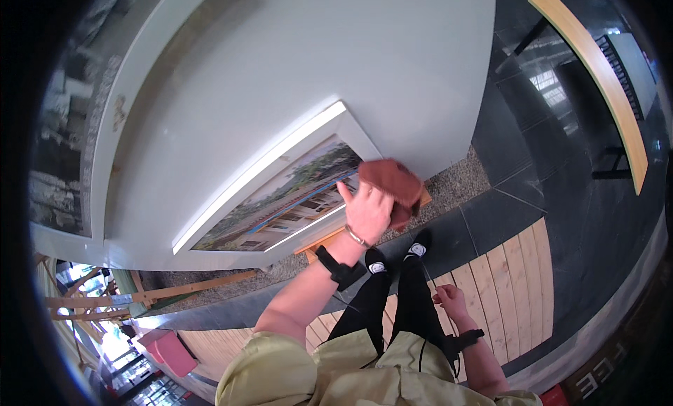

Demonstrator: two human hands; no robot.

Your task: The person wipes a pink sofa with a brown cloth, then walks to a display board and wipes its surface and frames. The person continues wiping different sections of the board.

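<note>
My left hand [368, 209], with a bracelet and a black strap on the wrist, holds a reddish-brown cloth [391, 181] at the right side of a white picture frame [294, 138]. The thumb sticks out over the framed picture [294, 201], which shows a building, trees and hills. Part of the cloth hangs down past the fingers, some of which it hides. The frame is on a large light grey panel [410, 64]. My right hand [450, 301] hangs low by my right leg, fingers loosely curled, with nothing seen in it; a black strap is around that wrist.
Pale wooden planks [505, 285] lie under and behind my feet, beside dark floor tiles [526, 196]. A gravel strip [462, 182] runs along the panel's base. A wooden-topped table [604, 75] stands at the upper right. Wooden beams [200, 288] and a pink seat [176, 353] are at the lower left.
</note>
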